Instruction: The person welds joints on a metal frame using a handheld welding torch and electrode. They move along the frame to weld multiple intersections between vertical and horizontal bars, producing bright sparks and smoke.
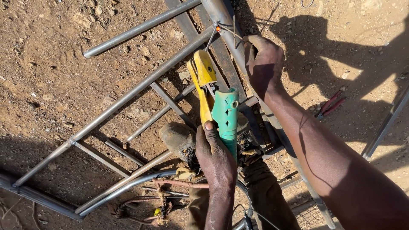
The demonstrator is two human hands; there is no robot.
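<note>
A: Nearest to the camera, the left hand (215,155) was wrapped tight round the green-and-yellow electrode holder (217,100), thumb up along the green grip. Agreed?

B: Agreed. Closed fist, firm hold. The yellow clamp end pointed away from the person, toward the thin welding rod (211,37) at the top of the frame.

A: Worn boots (179,139) sat just beside that hand, planted on the metal frame (128,98) lying on the dirt.

B: Farther out, the right hand (264,59) rested on the thick grey tube (226,30). Fingers curled over it; it looked like a steadying grip, though the palm side was hidden.

A: Judgement on doing the step well?

B: Keep the holder steady with the wrist locked, bring the rod tip down squarely at the joint, and keep the bracing hand clear of the arc point, since the fingers were near the rod's orange-tipped end.

A: Position of the holder relative to the hands?

B: Held in the left, its clamp between the two hands, near the right hand but apart from it.

A: Red-handled pliers (330,104) lay on the ground well to the right, untouched.
</note>
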